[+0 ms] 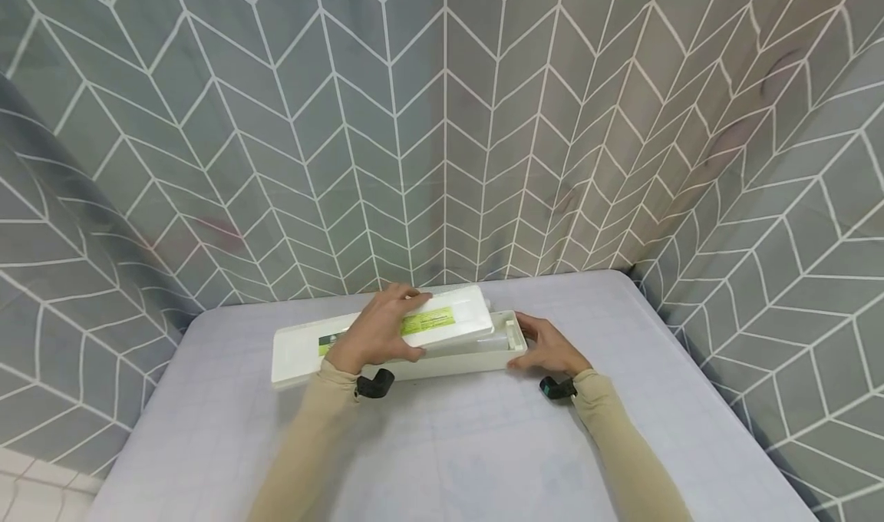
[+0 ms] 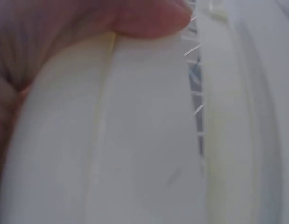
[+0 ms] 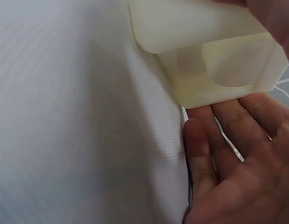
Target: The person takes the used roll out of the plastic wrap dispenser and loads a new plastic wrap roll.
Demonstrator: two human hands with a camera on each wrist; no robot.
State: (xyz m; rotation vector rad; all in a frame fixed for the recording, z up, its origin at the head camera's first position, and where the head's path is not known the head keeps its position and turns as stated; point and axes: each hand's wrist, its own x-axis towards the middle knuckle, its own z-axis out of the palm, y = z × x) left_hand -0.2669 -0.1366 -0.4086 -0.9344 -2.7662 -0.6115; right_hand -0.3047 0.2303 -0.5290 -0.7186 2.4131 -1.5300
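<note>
A long white lidded box lies across the table, its white lid (image 1: 470,311) tilted and partly off the box body (image 1: 449,365). The lid bears a green and yellow label (image 1: 428,320). My left hand (image 1: 383,326) grips the lid from above, thumb on its near edge. At the right end, my right hand (image 1: 552,345) holds the box body, its fingers (image 3: 242,126) against the end wall. Through the gap at the right, something whitish and translucent (image 1: 493,342) shows inside; its kind cannot be told. The left wrist view, blurred, shows the white lid (image 2: 149,116) close up.
The table (image 1: 483,445) has a pale cover and rounded far corners. A grey curtain (image 1: 414,123) with white chevron lines hangs behind it and along both sides. A small black wrist device (image 1: 375,384) sits on each wrist.
</note>
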